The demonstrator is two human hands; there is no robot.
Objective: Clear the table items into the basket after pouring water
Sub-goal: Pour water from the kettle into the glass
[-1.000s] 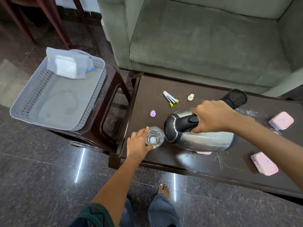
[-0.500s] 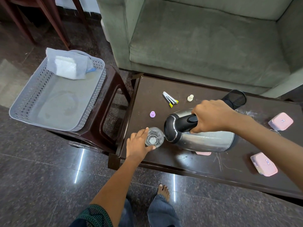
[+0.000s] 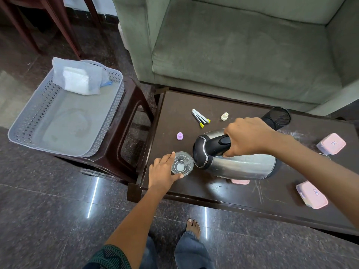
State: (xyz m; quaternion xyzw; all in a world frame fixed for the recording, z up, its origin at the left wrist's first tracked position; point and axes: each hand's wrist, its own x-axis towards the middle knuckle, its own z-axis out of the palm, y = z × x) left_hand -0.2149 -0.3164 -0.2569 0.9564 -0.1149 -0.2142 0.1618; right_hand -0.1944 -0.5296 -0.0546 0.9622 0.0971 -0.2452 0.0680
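I am pouring: the kettle [image 3: 235, 162], steel body with a black handle, is tipping nearly onto its side at centre frame, spout at the rim of the glass [image 3: 182, 165] just left of it. My right hand [image 3: 247, 136] is wrapping closed around the handle; my left hand [image 3: 162, 171] is cupping the glass, fingers [image 3: 175, 176] curled against its wall. A thin stream is showing at the rim.

Handling judgements. The kettle is looking rigid and probably heavy with water; the handle is the only sensible hold, the polished body likely slippery. The glass is looking small, light, fragile, and likely slick when wet; I am bracing it low at the side so the spout does not tip it.

The glass is standing near the lower left corner of the surface [image 3: 223, 193], close to the front edge, so little margin there. Scattered further out: a purple cap [image 3: 179, 136] above the glass, a clip bundle with yellow tips [image 3: 201, 119], a cream cap [image 3: 224, 116], a black mesh cup [image 3: 276, 117] lying on its side behind my right hand, and pink boxes [image 3: 311, 194] at right; one pink piece is partly hidden under the kettle. All look light.

The basket [image 3: 25, 123] is sitting at left of frame on a separate stool, holding a white packet [image 3: 77, 79] at its far end; most of its floor is open. A floor gap is separating it from the surface, so items will have to be carried across.
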